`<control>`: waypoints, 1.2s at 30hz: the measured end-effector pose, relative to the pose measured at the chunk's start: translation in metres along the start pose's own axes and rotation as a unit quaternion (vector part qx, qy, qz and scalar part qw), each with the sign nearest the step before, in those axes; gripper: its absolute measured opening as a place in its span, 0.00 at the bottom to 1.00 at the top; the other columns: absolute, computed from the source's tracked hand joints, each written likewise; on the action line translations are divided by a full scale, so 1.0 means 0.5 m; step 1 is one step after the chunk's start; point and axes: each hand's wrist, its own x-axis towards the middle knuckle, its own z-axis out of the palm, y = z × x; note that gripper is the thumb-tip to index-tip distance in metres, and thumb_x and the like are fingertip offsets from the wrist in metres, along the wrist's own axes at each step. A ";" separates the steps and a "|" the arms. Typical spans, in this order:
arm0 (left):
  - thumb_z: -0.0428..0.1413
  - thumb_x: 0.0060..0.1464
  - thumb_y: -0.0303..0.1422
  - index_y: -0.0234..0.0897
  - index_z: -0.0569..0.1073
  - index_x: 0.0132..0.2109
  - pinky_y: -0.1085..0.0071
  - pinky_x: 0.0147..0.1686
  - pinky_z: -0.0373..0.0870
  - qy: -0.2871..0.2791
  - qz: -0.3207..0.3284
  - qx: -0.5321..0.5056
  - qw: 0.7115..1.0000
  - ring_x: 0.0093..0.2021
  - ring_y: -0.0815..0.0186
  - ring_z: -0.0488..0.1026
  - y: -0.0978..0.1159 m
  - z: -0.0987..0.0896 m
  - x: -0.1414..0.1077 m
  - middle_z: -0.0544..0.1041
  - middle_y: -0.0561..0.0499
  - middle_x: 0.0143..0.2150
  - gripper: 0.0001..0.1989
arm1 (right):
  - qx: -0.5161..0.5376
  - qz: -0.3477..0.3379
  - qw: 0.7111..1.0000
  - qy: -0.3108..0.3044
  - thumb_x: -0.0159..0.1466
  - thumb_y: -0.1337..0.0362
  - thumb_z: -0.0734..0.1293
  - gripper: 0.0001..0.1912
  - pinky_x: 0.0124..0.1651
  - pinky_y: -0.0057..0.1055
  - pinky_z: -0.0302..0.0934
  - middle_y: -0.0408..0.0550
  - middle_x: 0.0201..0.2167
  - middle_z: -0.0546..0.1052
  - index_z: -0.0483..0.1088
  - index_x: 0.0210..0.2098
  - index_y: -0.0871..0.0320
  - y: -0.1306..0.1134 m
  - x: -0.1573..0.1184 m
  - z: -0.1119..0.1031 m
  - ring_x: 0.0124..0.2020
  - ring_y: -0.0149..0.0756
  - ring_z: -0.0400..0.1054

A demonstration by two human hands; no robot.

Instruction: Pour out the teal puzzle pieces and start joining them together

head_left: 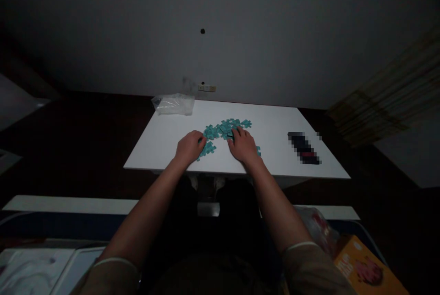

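Teal jigsaw puzzle pieces (225,128) lie in a loose heap across the middle of the white table, several of them overlapping. My left hand (190,147) rests at the left side of the heap, its fingers curled in; the fingertips are partly hidden, and what they hold, if anything, cannot be made out. More teal pieces (208,149) lie just beside its thumb side. On the right, my right hand (243,144) lies over the heap with fingers stretched out and slightly apart, touching pieces. One piece (258,151) shows at the right edge of that hand.
A clear plastic bag (173,104) lies at the table's back left corner. A dark, pixelated object (302,147) is on the right of the white table (271,118). Near me at lower right are an orange box (369,265) and another plastic bag (316,228).
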 end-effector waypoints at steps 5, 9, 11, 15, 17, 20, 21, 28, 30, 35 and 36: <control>0.54 0.85 0.46 0.46 0.84 0.45 0.52 0.62 0.83 0.037 -0.030 0.025 0.999 0.59 0.46 0.83 0.007 0.017 -0.007 0.87 0.40 0.51 0.20 | 0.035 -0.038 0.999 -0.014 0.86 0.47 0.65 0.35 0.87 0.79 0.52 0.70 0.87 0.72 0.70 0.85 0.58 -0.067 0.017 0.034 0.87 0.76 0.61; 0.56 0.84 0.42 0.44 0.84 0.50 0.48 0.70 0.80 0.051 -0.022 -0.022 0.998 0.62 0.45 0.81 0.023 0.038 0.020 0.86 0.39 0.53 0.14 | 0.049 -0.033 0.997 -0.049 0.89 0.46 0.60 0.33 0.88 0.79 0.50 0.68 0.87 0.72 0.73 0.83 0.57 -0.106 0.018 0.017 0.87 0.72 0.64; 0.57 0.83 0.38 0.42 0.84 0.58 0.47 0.76 0.77 0.063 -0.023 -0.063 0.996 0.68 0.46 0.79 0.032 0.047 0.043 0.85 0.37 0.61 0.11 | 0.056 -0.049 0.996 -0.054 0.88 0.44 0.63 0.35 0.90 0.77 0.48 0.65 0.89 0.70 0.71 0.85 0.54 -0.114 0.010 0.005 0.89 0.69 0.62; 0.53 0.83 0.33 0.41 0.84 0.68 0.48 0.83 0.71 0.053 -0.027 -0.105 0.993 0.79 0.50 0.76 0.043 0.061 0.089 0.82 0.37 0.76 0.18 | 0.048 -0.087 0.993 -0.067 0.80 0.37 0.77 0.45 0.91 0.76 0.46 0.57 0.94 0.61 0.68 0.88 0.43 -0.113 -0.020 -0.009 0.93 0.74 0.53; 0.54 0.84 0.36 0.43 0.85 0.69 0.46 0.86 0.68 0.014 0.007 -0.089 0.996 0.83 0.50 0.73 0.045 0.066 0.101 0.80 0.40 0.81 0.19 | 0.035 -0.087 0.993 -0.074 0.76 0.35 0.80 0.47 0.91 0.77 0.47 0.59 0.93 0.62 0.71 0.87 0.44 -0.110 -0.032 -0.012 0.92 0.79 0.54; 0.56 0.84 0.42 0.46 0.85 0.73 0.43 0.88 0.65 -0.043 0.057 -0.043 0.997 0.87 0.47 0.70 0.041 0.068 0.098 0.77 0.42 0.86 0.22 | 0.024 -0.086 0.994 -0.062 0.81 0.42 0.76 0.34 0.88 0.72 0.55 0.59 0.87 0.72 0.79 0.80 0.47 -0.102 -0.039 -0.019 0.86 0.72 0.65; 0.56 0.84 0.44 0.47 0.84 0.75 0.42 0.88 0.64 -0.050 0.064 -0.031 0.996 0.88 0.46 0.70 0.038 0.066 0.091 0.76 0.42 0.87 0.23 | 0.024 -0.083 0.995 -0.053 0.83 0.45 0.74 0.27 0.86 0.70 0.60 0.58 0.85 0.76 0.82 0.76 0.47 -0.097 -0.039 -0.023 0.83 0.68 0.69; 0.62 0.80 0.49 0.48 0.78 0.83 0.39 0.91 0.60 -0.079 0.081 0.019 0.993 0.91 0.39 0.64 -0.013 0.021 0.008 0.67 0.41 0.92 0.32 | 0.017 0.010 1.000 -0.007 0.83 0.64 0.66 0.15 0.71 0.57 0.72 0.61 0.62 0.91 0.87 0.57 0.51 -0.049 -0.027 -0.040 0.67 0.61 0.81; 0.62 0.80 0.49 0.46 0.77 0.84 0.38 0.91 0.60 -0.080 0.075 0.029 0.994 0.91 0.38 0.64 -0.020 0.009 -0.018 0.66 0.40 0.93 0.33 | 0.021 0.030 0.999 0.000 0.83 0.64 0.66 0.16 0.70 0.56 0.72 0.61 0.59 0.91 0.87 0.58 0.51 -0.038 -0.016 -0.035 0.64 0.61 0.81; 0.59 0.82 0.41 0.43 0.84 0.71 0.46 0.84 0.71 -0.043 0.068 0.012 0.997 0.80 0.43 0.77 0.012 0.010 -0.060 0.81 0.36 0.79 0.20 | 0.071 0.021 0.997 0.015 0.86 0.61 0.60 0.22 0.74 0.55 0.72 0.66 0.63 0.87 0.85 0.64 0.56 -0.036 0.017 -0.010 0.66 0.61 0.79; 0.58 0.82 0.39 0.42 0.84 0.68 0.47 0.81 0.74 -0.036 0.065 0.006 0.997 0.76 0.45 0.80 0.025 0.016 -0.064 0.84 0.36 0.74 0.17 | 0.087 0.002 0.996 0.015 0.86 0.59 0.59 0.23 0.76 0.55 0.71 0.66 0.65 0.87 0.84 0.65 0.57 -0.039 0.020 -0.004 0.68 0.60 0.78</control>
